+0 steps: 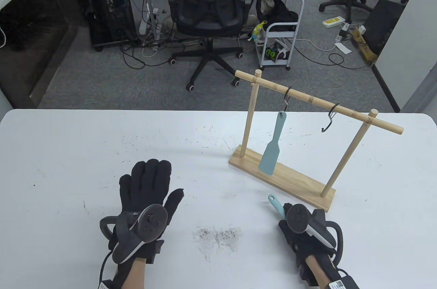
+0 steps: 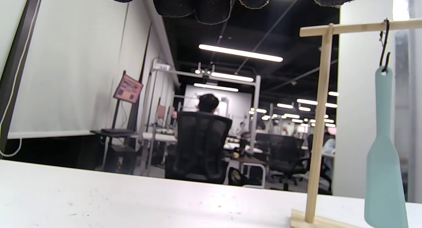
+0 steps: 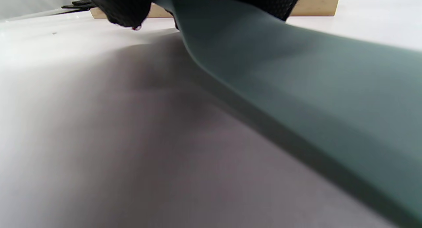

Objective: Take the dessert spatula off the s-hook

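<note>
Held in the right hand's (image 1: 300, 231) closed grip, low over the white tabletop (image 1: 68, 152): one teal silicone dessert spatula (image 1: 276, 203), handle end poking out toward the wooden rack (image 1: 283, 174). Apparently off its black s-hook (image 1: 330, 118), which hangs bare. Best lowered flat and released gently, well short of the rack base. Left hand (image 1: 145, 196) spread flat, gripping nothing. Second teal spatula (image 1: 273, 147) hanging from the other hook; better left undisturbed

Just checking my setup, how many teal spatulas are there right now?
2. One spatula hangs from the left s-hook on the wooden rack; the other is held in the right hand.
</note>
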{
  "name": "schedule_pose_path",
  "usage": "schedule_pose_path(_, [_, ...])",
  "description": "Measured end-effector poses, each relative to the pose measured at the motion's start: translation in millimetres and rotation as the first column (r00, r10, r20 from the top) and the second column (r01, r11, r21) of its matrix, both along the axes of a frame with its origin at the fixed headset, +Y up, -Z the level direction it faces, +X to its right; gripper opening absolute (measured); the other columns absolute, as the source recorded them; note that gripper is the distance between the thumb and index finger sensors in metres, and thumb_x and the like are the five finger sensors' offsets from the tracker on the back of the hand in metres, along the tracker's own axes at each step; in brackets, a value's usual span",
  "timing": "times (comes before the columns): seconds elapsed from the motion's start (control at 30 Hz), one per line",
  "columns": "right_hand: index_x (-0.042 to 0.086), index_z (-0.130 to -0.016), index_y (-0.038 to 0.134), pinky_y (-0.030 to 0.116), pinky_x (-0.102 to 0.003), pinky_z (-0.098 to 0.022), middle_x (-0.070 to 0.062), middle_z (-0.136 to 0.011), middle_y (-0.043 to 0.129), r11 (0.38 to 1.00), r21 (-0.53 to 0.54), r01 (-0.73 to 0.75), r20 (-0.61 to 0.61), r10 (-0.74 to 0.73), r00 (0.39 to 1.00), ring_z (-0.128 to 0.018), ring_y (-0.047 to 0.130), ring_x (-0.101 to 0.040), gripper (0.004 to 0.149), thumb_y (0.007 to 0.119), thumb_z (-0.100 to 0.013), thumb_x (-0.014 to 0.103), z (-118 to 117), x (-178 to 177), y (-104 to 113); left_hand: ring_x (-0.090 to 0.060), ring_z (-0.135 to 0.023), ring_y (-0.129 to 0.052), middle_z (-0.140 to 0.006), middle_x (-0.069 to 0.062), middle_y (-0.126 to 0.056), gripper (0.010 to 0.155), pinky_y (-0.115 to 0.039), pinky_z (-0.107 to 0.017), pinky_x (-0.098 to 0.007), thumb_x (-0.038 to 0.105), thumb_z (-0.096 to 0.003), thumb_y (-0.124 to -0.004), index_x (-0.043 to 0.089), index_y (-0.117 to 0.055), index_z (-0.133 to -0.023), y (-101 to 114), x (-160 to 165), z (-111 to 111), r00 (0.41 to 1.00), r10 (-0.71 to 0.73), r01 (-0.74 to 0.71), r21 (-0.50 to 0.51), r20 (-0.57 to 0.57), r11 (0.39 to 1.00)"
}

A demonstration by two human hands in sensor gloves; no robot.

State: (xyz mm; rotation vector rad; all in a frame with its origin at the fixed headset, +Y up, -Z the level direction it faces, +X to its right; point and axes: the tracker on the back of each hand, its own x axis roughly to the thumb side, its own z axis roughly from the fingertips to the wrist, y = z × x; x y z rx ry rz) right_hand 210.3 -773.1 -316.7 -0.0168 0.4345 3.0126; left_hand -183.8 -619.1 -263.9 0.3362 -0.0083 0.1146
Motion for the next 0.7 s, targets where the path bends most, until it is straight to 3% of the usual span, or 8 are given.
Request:
schedule_pose_path(0.23, [0.021,-0.105,0.063,0.072,-0.049,-0.056,-0.006,-0.090,0.078,0.995,-0.002,-0.099,-0.025,0.099,0.995,-0.065,0.085,-0.024,0.063,0.077,-0.049,0.046,1,-9,-6,-0.034,-0.123,-0.050,-0.131,0.000,-0.053,0.078,-0.047,-0.087,-0.065,0.071,-0.0538,-0.057,0.039,-0.041,-0.123,-1,2,-1,1.000,-0.009,0.009,-0.006,-0.003,1.000])
schedule_pose_path(0.7, [0.019,-0.107,0.053,0.067,-0.051,-0.058,-0.008,-0.093,0.070,0.963,-0.025,-0.268,-0.063,0.266,0.962,-0.067,0.078,-0.025,0.061,0.062,-0.052,0.044,3,-25,-14,-0.034,-0.123,-0.051,-0.131,0.000,-0.054,0.077,-0.048,-0.087,-0.065,0.071,-0.0538,-0.057,0.039,-0.041,-0.122,1,3,0,1.000,-0.021,0.021,0.000,-0.006,1.000])
